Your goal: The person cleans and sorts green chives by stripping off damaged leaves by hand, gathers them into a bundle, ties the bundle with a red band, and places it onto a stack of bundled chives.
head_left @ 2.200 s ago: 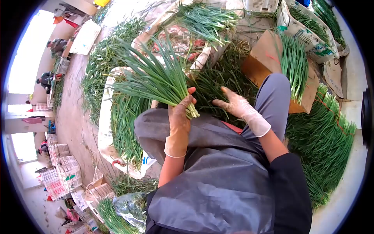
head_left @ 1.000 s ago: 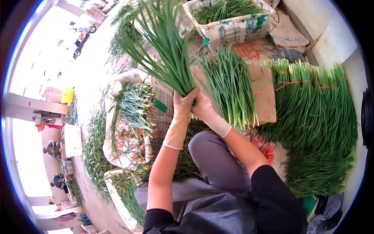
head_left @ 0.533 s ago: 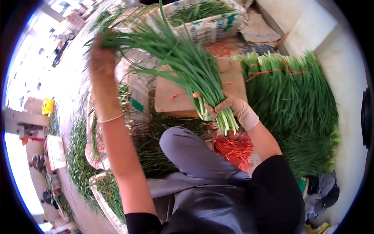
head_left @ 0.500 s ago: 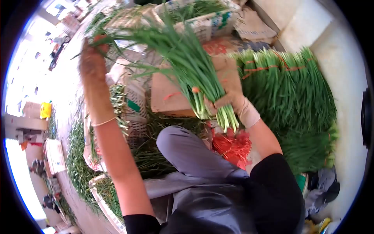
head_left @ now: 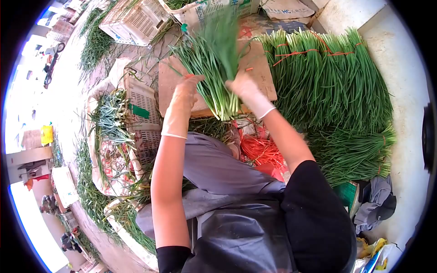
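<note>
Green garlic chives lie on a board-topped stand, with pale stem ends toward me. My left hand, in a thin glove, touches the left side of the bunch. Its visible fingers reach out toward the stems and are not wrapped round them. My right hand, also gloved, is closed at the right side of the chives. Leaves above it are smeared by motion. Small orange-red bits show beside both hands; I cannot make out what they are.
Tied chive bundles are stacked at right against the wall. Red ties lie below the stand. A lined crate with plant scraps stands at left. More crates stand at the back.
My left hand has come down from the upper left to the chives. The bunch in my right hand has moved up and left, onto the board. The camera view has shifted.
</note>
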Available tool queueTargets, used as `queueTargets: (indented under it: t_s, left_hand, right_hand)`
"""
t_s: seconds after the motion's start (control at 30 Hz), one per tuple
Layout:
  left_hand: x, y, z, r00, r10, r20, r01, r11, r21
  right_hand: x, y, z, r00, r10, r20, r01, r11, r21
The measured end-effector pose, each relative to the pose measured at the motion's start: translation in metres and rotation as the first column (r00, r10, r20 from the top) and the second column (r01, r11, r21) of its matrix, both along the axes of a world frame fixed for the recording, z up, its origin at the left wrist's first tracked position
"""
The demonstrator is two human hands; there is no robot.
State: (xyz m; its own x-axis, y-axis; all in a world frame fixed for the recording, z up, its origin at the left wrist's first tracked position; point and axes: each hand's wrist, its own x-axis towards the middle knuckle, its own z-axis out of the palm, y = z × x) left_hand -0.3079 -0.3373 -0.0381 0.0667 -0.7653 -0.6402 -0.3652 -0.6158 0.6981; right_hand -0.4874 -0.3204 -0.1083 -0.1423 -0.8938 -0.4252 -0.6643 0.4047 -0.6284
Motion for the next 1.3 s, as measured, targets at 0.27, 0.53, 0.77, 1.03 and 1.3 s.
queueTargets:
  t_s: [0.27,0.53,0.77,1.03,1.3]
  left_hand:
    - [0.002,-0.022,-0.046,0.956,-0.24,0.171,0.203,0.957,0.21]
    - [0.016,-0.026,-0.056,0.913,-0.351,-0.207,0.371,0.926,0.07]
    - [0.098,0.013,-0.01,0.966,-0.206,-0.158,0.177,0.967,-0.182]
    - [0.245,0.212,-0.031,0.802,0.527,-0.281,-0.597,0.711,-0.372]
    - [0.266,0.293,-0.022,0.659,0.587,-0.47,-0.725,0.662,-0.191]
  right_hand:
    - [0.013,0.028,-0.025,0.916,-0.14,-0.375,0.049,0.969,-0.241]
    - [0.053,0.021,-0.046,0.957,-0.039,-0.286,-0.029,0.973,-0.23]
    - [0.026,0.016,-0.014,0.905,0.041,-0.423,-0.135,0.971,-0.195]
    - [0.139,0.018,0.055,0.928,0.257,-0.271,-0.369,0.747,-0.554]
    - [0.412,0.049,0.007,0.595,0.3,-0.745,-0.772,0.47,-0.428]
